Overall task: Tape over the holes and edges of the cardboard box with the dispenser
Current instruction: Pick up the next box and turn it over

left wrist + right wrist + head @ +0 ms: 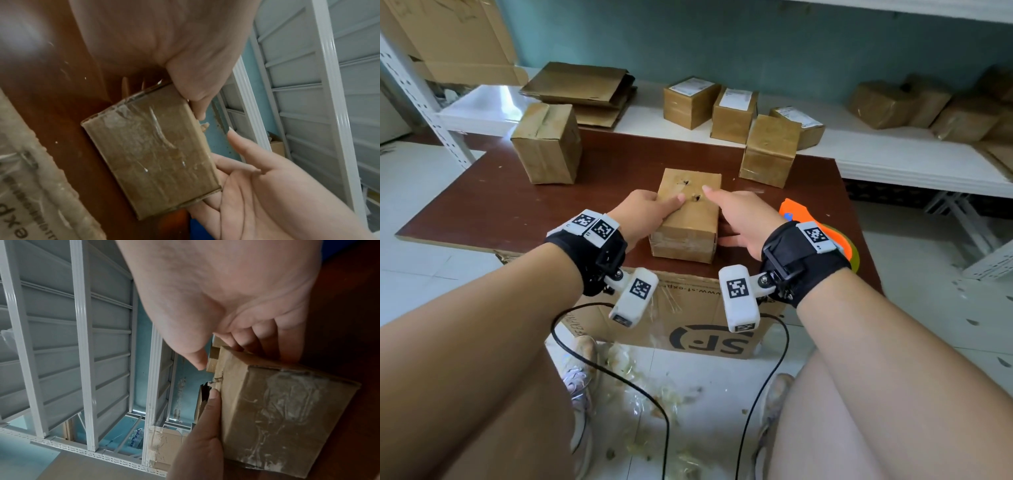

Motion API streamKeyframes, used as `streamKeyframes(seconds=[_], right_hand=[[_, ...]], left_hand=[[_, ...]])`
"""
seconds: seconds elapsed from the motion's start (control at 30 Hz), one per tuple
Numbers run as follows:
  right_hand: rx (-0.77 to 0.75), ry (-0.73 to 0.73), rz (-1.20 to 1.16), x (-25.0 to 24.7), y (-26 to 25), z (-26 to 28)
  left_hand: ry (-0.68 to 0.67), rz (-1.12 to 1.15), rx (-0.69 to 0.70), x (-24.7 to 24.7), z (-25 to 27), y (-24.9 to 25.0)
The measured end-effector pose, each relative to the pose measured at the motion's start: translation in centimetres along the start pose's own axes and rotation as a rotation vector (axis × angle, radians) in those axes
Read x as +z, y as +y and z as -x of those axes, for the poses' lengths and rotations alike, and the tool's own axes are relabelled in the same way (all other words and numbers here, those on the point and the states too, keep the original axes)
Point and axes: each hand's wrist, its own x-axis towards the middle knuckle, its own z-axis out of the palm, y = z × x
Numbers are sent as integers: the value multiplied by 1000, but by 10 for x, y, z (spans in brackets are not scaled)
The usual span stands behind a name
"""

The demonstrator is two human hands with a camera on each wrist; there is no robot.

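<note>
A small cardboard box [688, 219] lies on the brown table [482, 205], with two torn holes [697, 197] in its top. My left hand [647, 212] grips its left side, thumb lying across the top. My right hand [739, 212] is at the right side, fingers laid straight against that wall and thumb stretched above the top. The left wrist view shows the taped end of the box [152, 159] and the right hand's palm [267, 186] open. In the right wrist view the left thumb [207, 415] presses the box [277, 402]. The orange tape dispenser [796, 210] lies behind my right wrist.
Two taped boxes [548, 144] [770, 150] stand farther back on the table. More boxes [690, 101] and flattened cardboard [582, 89] sit on the white shelf behind. A large printed carton [688, 318] is under the table's near edge, and a black cable [619, 377] runs over the littered floor.
</note>
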Motion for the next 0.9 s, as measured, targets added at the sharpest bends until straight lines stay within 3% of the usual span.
streamKeyframes(seconds=[0.13,0.27,0.47,0.7,0.9], right_hand=[[-23,41,22,5,-3,2],[-62,99,117,6,-4,3],[-122,137,212,5,-1,1],[-198,125,294,1,2,-5],[-289,191,541,8,1,-3]], left_hand=[[-33,14,18,-5,-2,-3],[35,126,-40,-5,-5,-8],[5,62,-11,-4,-7,-6],[-28,77,80,-4,-7,-15],[0,9,144,-3,-11,-23]])
